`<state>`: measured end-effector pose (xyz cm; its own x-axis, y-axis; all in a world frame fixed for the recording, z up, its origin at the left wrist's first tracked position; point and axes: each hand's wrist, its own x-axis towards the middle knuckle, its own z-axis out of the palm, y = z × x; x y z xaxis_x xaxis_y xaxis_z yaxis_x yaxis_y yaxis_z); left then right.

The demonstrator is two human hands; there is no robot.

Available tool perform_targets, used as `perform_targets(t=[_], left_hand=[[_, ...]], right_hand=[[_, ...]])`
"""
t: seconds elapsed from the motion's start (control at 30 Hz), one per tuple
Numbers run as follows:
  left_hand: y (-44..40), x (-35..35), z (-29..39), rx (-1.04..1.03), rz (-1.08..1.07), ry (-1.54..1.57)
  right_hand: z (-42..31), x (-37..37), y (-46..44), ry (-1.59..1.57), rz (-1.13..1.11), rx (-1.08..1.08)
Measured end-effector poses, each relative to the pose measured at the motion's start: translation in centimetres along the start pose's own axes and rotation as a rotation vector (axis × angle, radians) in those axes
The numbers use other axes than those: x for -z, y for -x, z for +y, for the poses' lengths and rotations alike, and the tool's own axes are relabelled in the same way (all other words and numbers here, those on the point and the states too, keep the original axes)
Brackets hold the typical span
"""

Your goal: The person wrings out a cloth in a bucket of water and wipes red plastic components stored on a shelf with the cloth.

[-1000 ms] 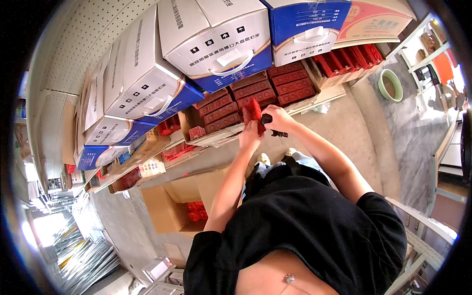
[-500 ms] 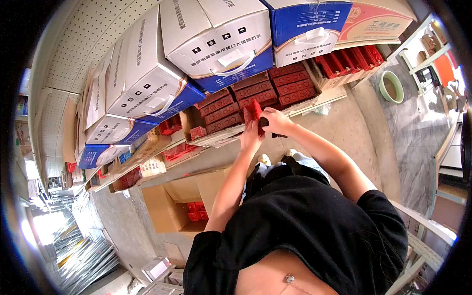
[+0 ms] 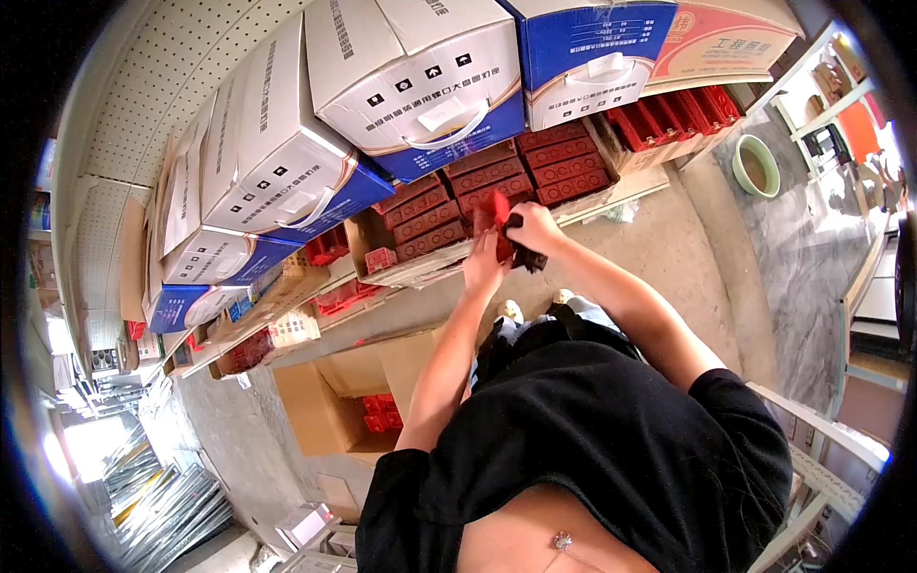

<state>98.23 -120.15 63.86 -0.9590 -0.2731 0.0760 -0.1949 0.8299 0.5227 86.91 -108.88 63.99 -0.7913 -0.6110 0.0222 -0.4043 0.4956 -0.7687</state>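
Observation:
My left hand [image 3: 485,265] is closed around a red plastic box [image 3: 492,212], which it holds up in front of the shelf. Against that box's right side, my right hand [image 3: 537,229] grips a dark, crumpled cloth [image 3: 528,258] that hangs below the fingers. Just behind both hands, an open carton [image 3: 447,256] on the shelf holds rows of dark red boxes [image 3: 430,229] with round marks on their sides. A small red piece [image 3: 381,260] lies at the carton's left end. My fingertips are partly hidden by the box and the cloth.
White and blue cartons [image 3: 420,86] stand along the shelf above. Bright red boxes [image 3: 673,116] fill a carton to the right. On the floor, an open cardboard box [image 3: 310,406] holds several red boxes [image 3: 382,413]. A green bucket [image 3: 756,166] stands at the far right.
The dark cloth has shifted and hangs more bunched below my right hand. The red box has tilted slightly in my left hand. My head view has moved a little.

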Motion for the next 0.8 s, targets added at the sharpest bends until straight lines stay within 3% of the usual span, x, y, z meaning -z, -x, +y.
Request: perform_targets(t=[0.03, 0.13, 0.2, 0.3, 0.4, 0.5, 0.7, 0.8], left_hand=[[-0.1, -0.2, -0.2, -0.154, 0.049, 0.029], [-0.3, 0.2, -1.0, -0.096, 0.118, 0.192], [-0.2, 0.3, -1.6, -0.191, 0.187, 0.284], [0.6, 0.5, -2.0, -0.225, 0.168, 0.338], [0.7, 1.1, -1.4, -0.265, 0.182, 0.374], [1.1, 0.9, -1.5, -0.073, 0.06, 0.583], [0.4, -1.5, -5.2, 0.023, 0.118, 0.743], [0.3, -1.9, -6.9, 0.105, 0.072, 0.52]], right_hand=[[0.4, 0.5, -0.3, -0.063, 0.012, -0.111], [3.8, 0.7, -1.9, -0.396, 0.054, -0.338], [4.8, 2.0, -1.5, -0.719, 0.135, -0.424], [6.8, 2.8, -1.6, -0.897, 0.165, -0.475], [5.3, 4.6, -0.9, -1.146, 0.032, -0.497], [3.9, 4.8, -0.2, -1.346, 0.051, -0.462], [7.0, 2.6, 0.4, -1.185, -0.025, -0.455], [8.1, 1.7, 1.0, -1.113, 0.037, -0.445]])
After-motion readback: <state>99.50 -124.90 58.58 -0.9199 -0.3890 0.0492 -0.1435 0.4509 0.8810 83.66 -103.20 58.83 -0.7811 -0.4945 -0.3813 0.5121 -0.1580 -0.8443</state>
